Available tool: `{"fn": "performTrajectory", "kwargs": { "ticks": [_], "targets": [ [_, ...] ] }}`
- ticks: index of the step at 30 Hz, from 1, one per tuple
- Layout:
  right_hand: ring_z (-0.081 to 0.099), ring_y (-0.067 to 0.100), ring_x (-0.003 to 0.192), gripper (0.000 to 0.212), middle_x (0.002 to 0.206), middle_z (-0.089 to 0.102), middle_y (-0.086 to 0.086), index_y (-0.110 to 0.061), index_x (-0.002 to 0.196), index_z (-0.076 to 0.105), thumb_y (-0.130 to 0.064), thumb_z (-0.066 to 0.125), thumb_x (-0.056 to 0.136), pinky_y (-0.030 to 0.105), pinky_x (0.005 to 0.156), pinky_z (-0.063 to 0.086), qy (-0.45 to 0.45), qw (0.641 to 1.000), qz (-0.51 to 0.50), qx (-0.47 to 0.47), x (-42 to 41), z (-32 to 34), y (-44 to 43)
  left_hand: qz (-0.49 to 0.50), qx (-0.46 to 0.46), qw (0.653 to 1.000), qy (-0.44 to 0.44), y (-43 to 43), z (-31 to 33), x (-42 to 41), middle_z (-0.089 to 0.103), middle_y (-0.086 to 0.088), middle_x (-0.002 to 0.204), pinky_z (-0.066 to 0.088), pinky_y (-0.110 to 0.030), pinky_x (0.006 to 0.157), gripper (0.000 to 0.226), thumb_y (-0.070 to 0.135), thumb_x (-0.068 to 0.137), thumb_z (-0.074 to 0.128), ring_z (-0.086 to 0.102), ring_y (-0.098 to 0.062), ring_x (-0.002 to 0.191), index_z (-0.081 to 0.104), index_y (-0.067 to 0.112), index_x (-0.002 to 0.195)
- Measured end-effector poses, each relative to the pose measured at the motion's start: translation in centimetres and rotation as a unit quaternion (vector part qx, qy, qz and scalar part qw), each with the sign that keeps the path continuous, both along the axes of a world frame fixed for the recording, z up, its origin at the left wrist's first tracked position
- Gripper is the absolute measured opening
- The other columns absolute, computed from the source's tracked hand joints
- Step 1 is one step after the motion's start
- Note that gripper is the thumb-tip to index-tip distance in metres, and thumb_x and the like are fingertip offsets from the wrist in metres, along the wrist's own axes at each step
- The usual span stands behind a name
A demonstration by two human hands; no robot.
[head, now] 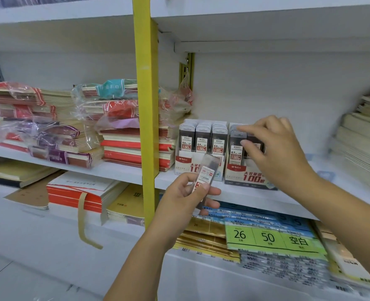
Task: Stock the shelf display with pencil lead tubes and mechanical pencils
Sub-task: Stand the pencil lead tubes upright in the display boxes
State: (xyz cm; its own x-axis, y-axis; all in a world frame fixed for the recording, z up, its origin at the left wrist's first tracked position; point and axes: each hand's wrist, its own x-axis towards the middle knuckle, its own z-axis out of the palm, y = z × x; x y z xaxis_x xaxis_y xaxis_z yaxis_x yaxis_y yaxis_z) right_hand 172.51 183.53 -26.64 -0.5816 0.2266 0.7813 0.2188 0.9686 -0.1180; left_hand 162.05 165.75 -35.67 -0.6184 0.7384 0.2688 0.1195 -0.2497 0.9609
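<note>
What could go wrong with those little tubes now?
The loose tube in the left hand is held near its lower end, so it might slip. The right hand pinches a packed tube in the right box, near the shelf edge; tugging could tip it.

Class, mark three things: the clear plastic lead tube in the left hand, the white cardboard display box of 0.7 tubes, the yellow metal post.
clear plastic lead tube (206,174): head view, its label.
white cardboard display box (248,175): head view, front panel.
yellow metal post (146,101): head view, front face.
</note>
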Motion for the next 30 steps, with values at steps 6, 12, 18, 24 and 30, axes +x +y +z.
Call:
{"fn": "performTrajectory", "kwargs": {
  "ticks": [6,12,18,24,30],
  "targets": [
    [0.064,0.001,0.087,0.029,0.093,0.066,-0.017,-0.039,0.115,0.064,-0.022,0.064,0.091,0.02,0.075,0.053,-0.079,0.916,0.228,-0.32,1.2,-3.7,-3.4,-0.045,-0.011,0.999,0.004,0.2,0.0,1.1,0.078,0.0,0.099,0.056,-0.019,0.059,0.019,0.027,0.093,0.067,0.077,-0.017,0.082,0.07,0.024,0.112],
    [0.072,0.016,0.069,0.009,0.085,0.075,-0.004,-0.017,0.09,0.064,-0.009,0.065,0.09,0.022,0.059,0.056,0.021,0.863,0.21,-0.46,3.2,-5.1,-2.2,-0.014,0.046,0.991,-0.121,-0.1,-0.2,0.2,0.078,-0.009,0.105,0.06,-0.023,0.063,0.028,0.012,0.091,0.069,0.076,-0.027,0.094,0.061,0.01,0.117],
    [0.071,0.007,0.075,0.016,0.087,0.074,-0.011,-0.026,0.094,0.069,-0.011,0.067,0.089,0.019,0.061,0.055,-0.07,0.876,0.201,-0.432,4.3,-5.7,-2.8,0.065,0.033,0.996,-0.057,0.2,-0.3,0.1,0.079,-0.004,0.093,0.059,-0.023,0.065,0.018,0.017,0.095,0.066,0.075,-0.014,0.083,0.067,0.019,0.114],
    [0.064,0.004,0.078,0.047,0.092,0.066,-0.02,-0.047,0.112,0.06,-0.01,0.071,0.085,0.024,0.071,0.057,-0.119,0.909,0.209,-0.339,3.3,-4.3,-3.8,0.073,0.055,0.996,0.006,1.0,0.7,0.6,0.078,-0.001,0.093,0.058,-0.021,0.064,0.023,0.015,0.093,0.069,0.075,-0.015,0.083,0.073,0.024,0.113],
    [0.069,0.004,0.079,0.072,0.099,0.064,-0.007,-0.066,0.115,0.041,-0.005,0.066,0.087,0.023,0.063,0.058,-0.034,0.926,0.217,-0.308,3.8,-1.3,-2.8,0.194,-0.01,0.952,0.236,2.5,0.2,0.9,0.059,0.029,0.128,0.039,-0.002,0.094,0.034,0.037,0.095,0.064,0.048,0.017,0.117,0.059,0.045,0.128]
  ]
}}
